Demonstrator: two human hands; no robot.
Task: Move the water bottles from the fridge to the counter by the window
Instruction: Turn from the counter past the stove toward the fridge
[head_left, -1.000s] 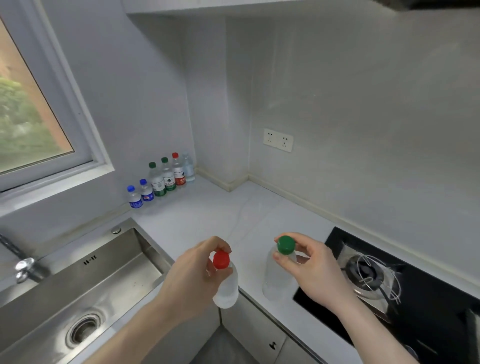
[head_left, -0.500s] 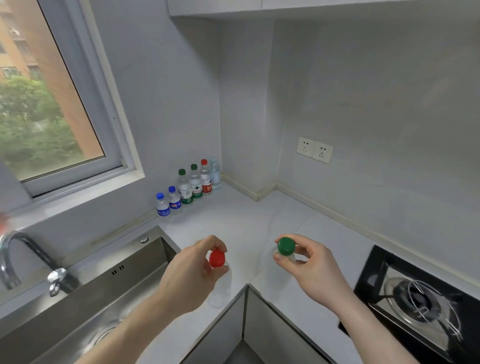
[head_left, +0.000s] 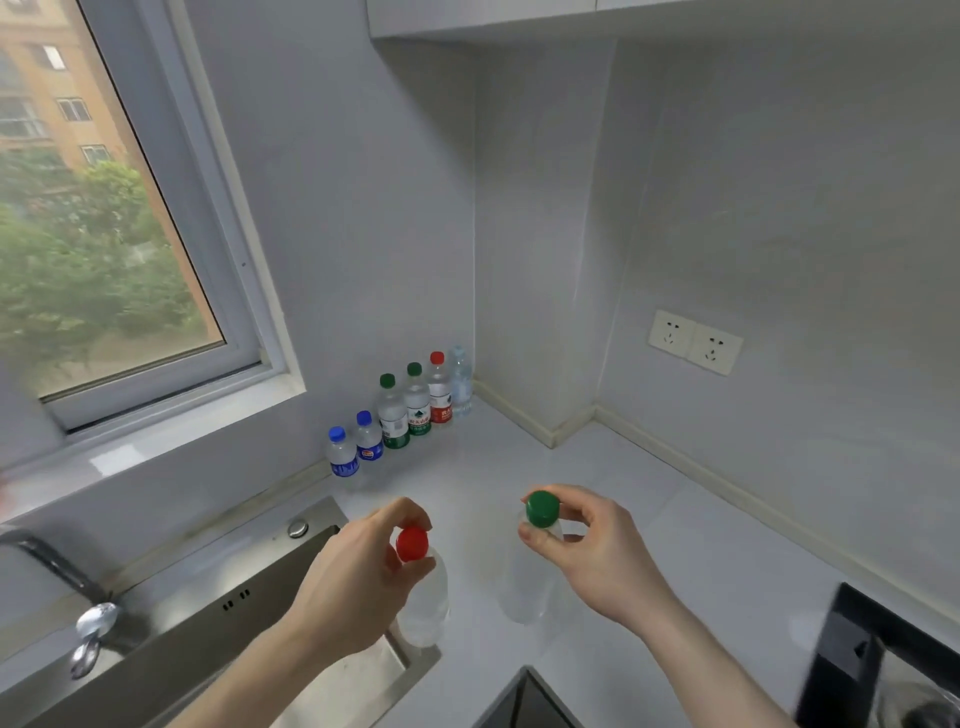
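Two clear plastic bottles are carried in over the pale, smooth counter (head_left: 701, 551), each held from above by its neck. The red-capped clear bottle (head_left: 423, 597) is pinched just under its cap by the curled fingers of the left hand (head_left: 353, 577), hanging over the near right corner of the brushed steel sink (head_left: 218, 623). The green-capped clear bottle (head_left: 524, 577) is pinched at the cap by thumb and fingertips of the right hand (head_left: 592, 545), hanging over the counter a little to the right.

Both bodies are thin-walled and unlabelled, and they look filled with water, so some weight can be expected on a narrow grip. The ribbed caps are stiff and give purchase; the soft walls would likely dent if squeezed and could be slick if the bottles come chilled. A hold at the neck ring seems safest for setting them down upright.

Against the far wall, right of the window (head_left: 104, 234), a row of six small labelled bottles (head_left: 400, 415) is lined up, blue caps at the left, then green, red and a clear one.
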